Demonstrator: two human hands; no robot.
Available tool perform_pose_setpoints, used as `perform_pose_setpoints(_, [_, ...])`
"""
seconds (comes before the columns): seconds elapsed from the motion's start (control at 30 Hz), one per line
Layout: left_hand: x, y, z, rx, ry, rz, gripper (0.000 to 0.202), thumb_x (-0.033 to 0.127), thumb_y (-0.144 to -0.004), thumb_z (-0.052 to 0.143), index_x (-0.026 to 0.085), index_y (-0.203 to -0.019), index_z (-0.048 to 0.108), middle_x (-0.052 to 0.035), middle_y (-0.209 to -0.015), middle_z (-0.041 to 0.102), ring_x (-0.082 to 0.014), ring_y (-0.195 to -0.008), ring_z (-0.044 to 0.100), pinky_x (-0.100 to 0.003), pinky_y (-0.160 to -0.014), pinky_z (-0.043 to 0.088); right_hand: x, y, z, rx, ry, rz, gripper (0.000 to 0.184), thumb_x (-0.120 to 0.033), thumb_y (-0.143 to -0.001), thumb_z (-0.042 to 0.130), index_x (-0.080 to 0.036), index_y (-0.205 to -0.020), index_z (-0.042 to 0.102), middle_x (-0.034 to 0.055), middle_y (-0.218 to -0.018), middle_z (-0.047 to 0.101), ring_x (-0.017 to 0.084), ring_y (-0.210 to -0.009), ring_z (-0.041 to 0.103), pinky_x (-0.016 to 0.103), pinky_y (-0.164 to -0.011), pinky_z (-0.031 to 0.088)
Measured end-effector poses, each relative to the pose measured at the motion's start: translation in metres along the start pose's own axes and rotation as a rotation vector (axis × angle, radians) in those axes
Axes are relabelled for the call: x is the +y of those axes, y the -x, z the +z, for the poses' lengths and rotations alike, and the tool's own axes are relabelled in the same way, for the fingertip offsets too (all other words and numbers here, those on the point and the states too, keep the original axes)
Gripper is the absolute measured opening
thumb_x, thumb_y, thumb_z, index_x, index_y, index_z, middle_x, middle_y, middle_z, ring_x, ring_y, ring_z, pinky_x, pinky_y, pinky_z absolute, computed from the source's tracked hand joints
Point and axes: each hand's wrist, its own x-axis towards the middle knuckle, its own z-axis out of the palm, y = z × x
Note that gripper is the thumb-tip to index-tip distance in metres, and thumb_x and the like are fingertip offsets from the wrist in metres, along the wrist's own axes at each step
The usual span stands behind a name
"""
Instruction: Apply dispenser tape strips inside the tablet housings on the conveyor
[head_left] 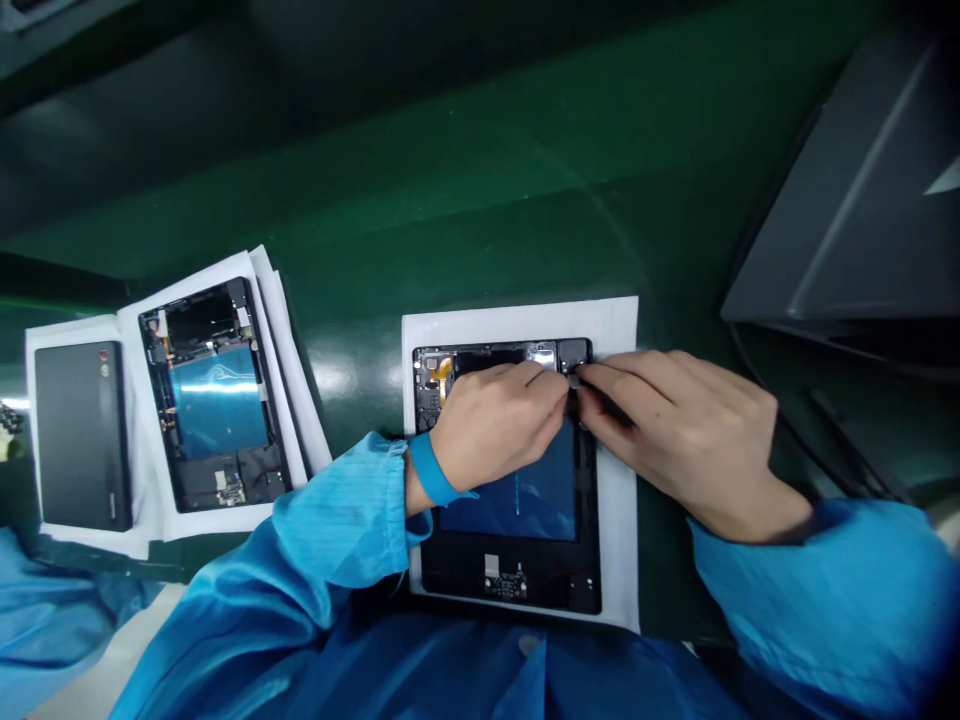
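Observation:
An opened tablet [510,575] lies in front of me, its back off and its inside showing. It has a blue-filmed battery area [536,505], an orange flex cable [444,368] and a small circuit board at the lower edge. My left hand [499,425], with a blue wrist band, rests over its upper middle, fingers closed in a pinch. My right hand [686,435] comes in from the right, thumb and forefinger pinched at the upper right corner. A small grey piece [574,381] shows between the two hands' fingertips; what the left fingers hold is hidden.
White sheets [619,560] lie under the tablet on the green table [360,340]. To the left lie a second opened tablet [217,400] and a closed dark one [81,435]. A grey machine [862,190] and dark cable stand at right. Another person's blue sleeve [52,610] appears lower left.

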Motion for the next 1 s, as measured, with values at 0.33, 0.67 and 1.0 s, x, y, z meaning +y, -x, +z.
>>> perform_pose_setpoints(0.33, [0.001,0.001,0.003,0.011,-0.001,-0.013,0.021,0.026,-0.097,0.045,0.019,-0.085,0.061,-0.0010,-0.077,0.064,-0.0167,-0.073,0.065,-0.031,-0.057,0.044,-0.009,-0.001,-0.009,-0.040,0.065,-0.063,0.007,-0.019,-0.089,0.061,-0.017,-0.090,0.068,0.0042,-0.091,0.068,0.017,-0.073,0.053,0.032,-0.064,0.039])
perform_pose_setpoints(0.67, [-0.003,-0.002,-0.001,0.000,0.040,-0.039,0.017,0.023,-0.095,0.050,0.020,-0.085,0.064,-0.0010,-0.080,0.066,-0.0159,-0.074,0.064,-0.028,-0.065,0.045,-0.037,0.011,-0.018,-0.164,0.113,0.050,0.034,-0.021,-0.091,0.056,-0.013,-0.123,0.062,0.0100,-0.104,0.068,0.023,-0.096,0.059,0.036,-0.079,0.044])
perform_pose_setpoints(1.0, [-0.005,-0.019,-0.011,0.112,0.011,0.004,0.015,0.019,-0.087,0.053,0.020,-0.076,0.063,0.0021,-0.065,0.059,-0.0133,-0.060,0.057,-0.026,-0.057,0.037,0.064,0.146,-0.091,0.388,0.574,0.425,0.047,-0.019,-0.084,0.066,-0.010,-0.130,0.058,0.0203,-0.107,0.068,0.029,-0.100,0.062,0.038,-0.082,0.048])
